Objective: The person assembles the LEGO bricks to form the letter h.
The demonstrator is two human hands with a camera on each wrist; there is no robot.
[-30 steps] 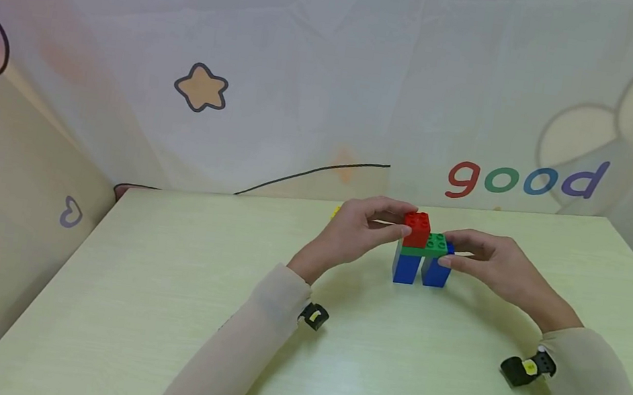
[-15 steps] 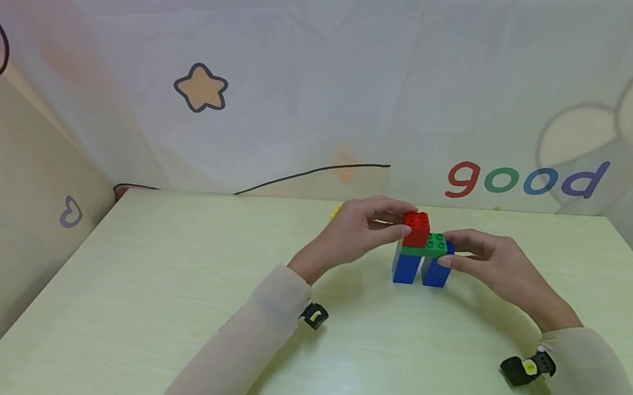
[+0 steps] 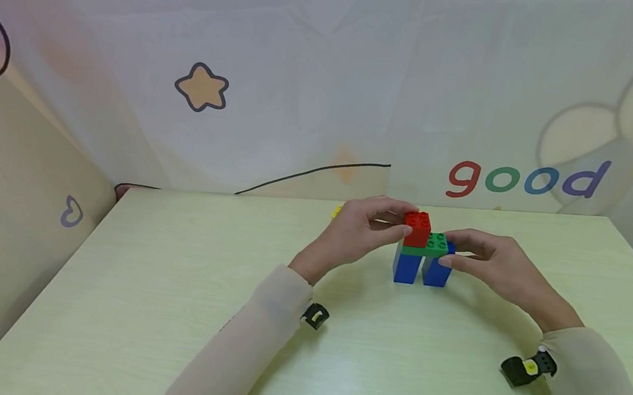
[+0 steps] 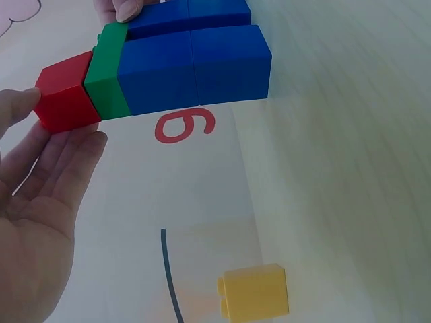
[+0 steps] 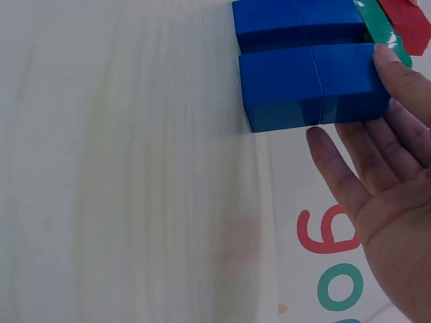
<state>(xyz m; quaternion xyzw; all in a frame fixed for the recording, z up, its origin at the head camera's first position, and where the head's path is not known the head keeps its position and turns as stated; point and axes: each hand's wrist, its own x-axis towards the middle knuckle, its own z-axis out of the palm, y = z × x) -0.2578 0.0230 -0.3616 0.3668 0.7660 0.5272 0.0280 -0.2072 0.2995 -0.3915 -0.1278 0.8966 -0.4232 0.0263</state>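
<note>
Two blue columns, a left one [image 3: 406, 269] and a right one [image 3: 435, 274], stand on the table close together with a narrow gap. Each is made of two stacked blocks, as the wrist views show. A flat green block [image 3: 438, 244] bridges their tops. On its left end sits a red block [image 3: 418, 232], pinched between thumb and fingers of my left hand [image 3: 352, 232]. My right hand [image 3: 499, 267] grips the upper blue block [image 5: 350, 81] of the right column, its thumb near the green block's edge. The left hand's fingers partly cover the red block.
A yellow block [image 4: 256, 294] lies near the table's back edge, mostly hidden behind my left hand in the head view. The pale table [image 3: 169, 311] meets a printed backdrop [image 3: 306, 89] at the back. Black cameras hang at both wrists.
</note>
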